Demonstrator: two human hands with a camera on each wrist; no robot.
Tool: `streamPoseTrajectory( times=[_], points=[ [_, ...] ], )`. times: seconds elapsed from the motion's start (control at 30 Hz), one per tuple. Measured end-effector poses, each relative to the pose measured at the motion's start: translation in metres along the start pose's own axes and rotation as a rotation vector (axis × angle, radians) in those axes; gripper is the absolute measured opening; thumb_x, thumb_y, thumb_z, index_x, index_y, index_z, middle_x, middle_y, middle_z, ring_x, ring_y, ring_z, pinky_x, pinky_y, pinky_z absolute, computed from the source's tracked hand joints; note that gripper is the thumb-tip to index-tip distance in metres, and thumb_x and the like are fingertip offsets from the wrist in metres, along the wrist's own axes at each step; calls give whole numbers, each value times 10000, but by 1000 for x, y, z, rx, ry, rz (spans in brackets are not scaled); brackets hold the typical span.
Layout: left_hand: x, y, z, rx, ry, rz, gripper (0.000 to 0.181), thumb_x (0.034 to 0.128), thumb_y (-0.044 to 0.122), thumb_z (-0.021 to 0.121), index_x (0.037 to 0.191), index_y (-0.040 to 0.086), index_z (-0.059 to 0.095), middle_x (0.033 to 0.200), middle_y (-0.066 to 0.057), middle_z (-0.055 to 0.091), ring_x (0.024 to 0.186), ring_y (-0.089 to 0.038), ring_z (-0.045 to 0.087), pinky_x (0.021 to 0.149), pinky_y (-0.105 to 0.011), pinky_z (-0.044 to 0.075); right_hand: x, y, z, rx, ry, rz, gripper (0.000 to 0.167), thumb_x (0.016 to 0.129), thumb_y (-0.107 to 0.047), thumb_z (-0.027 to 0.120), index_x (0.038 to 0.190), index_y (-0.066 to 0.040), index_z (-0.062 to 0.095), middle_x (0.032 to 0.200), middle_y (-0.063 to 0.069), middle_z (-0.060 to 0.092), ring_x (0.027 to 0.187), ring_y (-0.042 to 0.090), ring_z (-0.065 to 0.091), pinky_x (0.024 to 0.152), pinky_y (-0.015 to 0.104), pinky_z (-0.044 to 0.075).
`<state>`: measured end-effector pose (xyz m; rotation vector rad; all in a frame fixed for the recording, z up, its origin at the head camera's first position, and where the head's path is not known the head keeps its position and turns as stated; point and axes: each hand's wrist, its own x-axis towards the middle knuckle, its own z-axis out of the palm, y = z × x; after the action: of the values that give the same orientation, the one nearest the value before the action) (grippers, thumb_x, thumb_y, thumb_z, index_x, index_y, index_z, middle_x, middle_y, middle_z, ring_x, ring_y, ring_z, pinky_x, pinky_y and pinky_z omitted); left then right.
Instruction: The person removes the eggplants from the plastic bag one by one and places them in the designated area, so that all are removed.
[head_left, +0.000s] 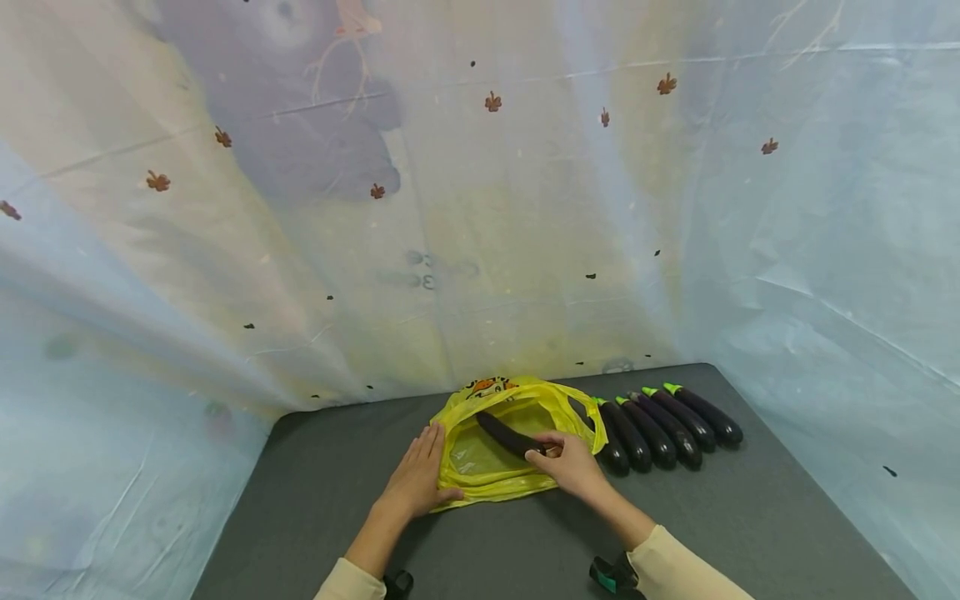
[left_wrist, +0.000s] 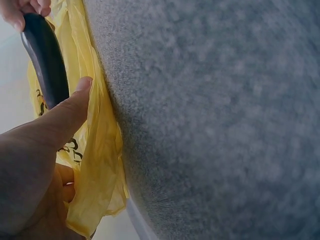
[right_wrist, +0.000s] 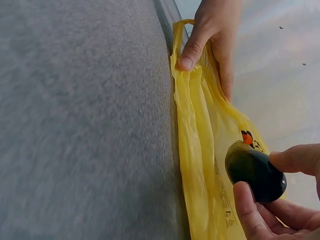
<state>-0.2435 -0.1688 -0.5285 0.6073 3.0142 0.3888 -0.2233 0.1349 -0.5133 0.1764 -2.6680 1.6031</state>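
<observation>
My right hand (head_left: 573, 467) grips the rounded end of a dark purple eggplant (head_left: 502, 433) between thumb and fingers. The rest of that eggplant points into the mouth of a yellow plastic bag (head_left: 480, 486), which lies spread on the table. At the bag's left side, my left hand (head_left: 416, 471) rests with long, straight fingers, its thumb spread over the near rim. The right wrist view shows the same thumb (right_wrist: 187, 60) on the plastic edge. In the left wrist view, part of the left fingers is hidden behind the bag.
Several more eggplants (head_left: 678, 433) lie side by side in a slanted row right of the bag, green caps toward the back. The grey table (head_left: 322, 475) ends at its back edge against a pale printed plastic curtain (head_left: 480, 250), which also hangs along both sides.
</observation>
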Motion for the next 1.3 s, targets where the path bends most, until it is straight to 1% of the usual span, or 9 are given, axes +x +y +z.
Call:
streamPoseTrajectory(
  times=[0.07,0.23,0.37,0.57,0.77,0.97,1.07,1.17,1.3],
  points=[
    [0,0,0,-2,-4,-4,1184,901,511,861,1696,-47,183,1759,-248,197,1632,-413,202,1322,-556,216,-3,1,-5,-4,6,5,356,974,-231,831,1276,-51,777,1183,86,765,996,231,710,843,470,622],
    [0,-1,-2,-3,-12,-10,1177,906,501,859,1696,-48,181,1758,-253,193,1629,-424,203,1320,-563,214,-11,4,-16,-2,14,2,358,970,-225,834,1293,-80,779,1235,84,762,1010,216,713,866,456,624],
    [0,-2,-3,-12,-19,-16,1178,911,503,853,1699,-45,171,1762,-251,182,1632,-419,194,1324,-561,205,-16,8,-25,-1,20,-8,364,963,-207,840,1296,-74,778,1258,102,760,1004,219,730,863,423,634],
    [1,-4,-2,-14,-22,-22,1183,913,512,847,1701,-41,159,1766,-247,171,1637,-411,184,1328,-556,197,-23,13,-41,9,12,-39,403,970,-192,833,1330,-28,753,1235,162,761,962,221,755,808,345,644],
    [1,-4,-1,-15,-30,-31,1192,916,525,838,1708,-30,140,1773,-234,153,1642,-399,173,1331,-549,190,-28,18,-56,12,37,-65,405,977,-187,825,1348,-45,744,1250,168,748,990,239,770,821,321,651],
    [0,-3,-1,-19,-22,-27,1190,914,512,845,1706,-33,145,1770,-240,158,1639,-404,181,1329,-550,196,-33,25,-69,25,78,-167,400,974,-149,823,1353,-46,742,1229,147,734,1011,224,762,830,251,636],
    [-1,-3,-1,-22,-24,-26,1188,916,505,847,1708,-28,140,1772,-235,154,1640,-400,178,1331,-547,192,-35,28,-75,23,114,-232,401,971,-109,818,1352,-17,734,1205,150,732,1002,179,746,828,258,641],
    [-1,-3,-1,-21,-17,-19,1182,916,493,852,1705,-36,149,1770,-242,159,1637,-407,185,1328,-551,198,-36,31,-81,-9,160,-282,396,970,-105,820,1345,-10,735,1189,145,739,994,134,732,821,273,645],
    [0,-2,-2,-6,-13,-12,1181,916,494,851,1701,-46,152,1766,-252,163,1634,-415,191,1325,-557,203,-37,35,-89,-53,203,-307,409,963,-99,827,1350,-11,731,1196,141,741,994,110,720,830,288,648]
  ],
)
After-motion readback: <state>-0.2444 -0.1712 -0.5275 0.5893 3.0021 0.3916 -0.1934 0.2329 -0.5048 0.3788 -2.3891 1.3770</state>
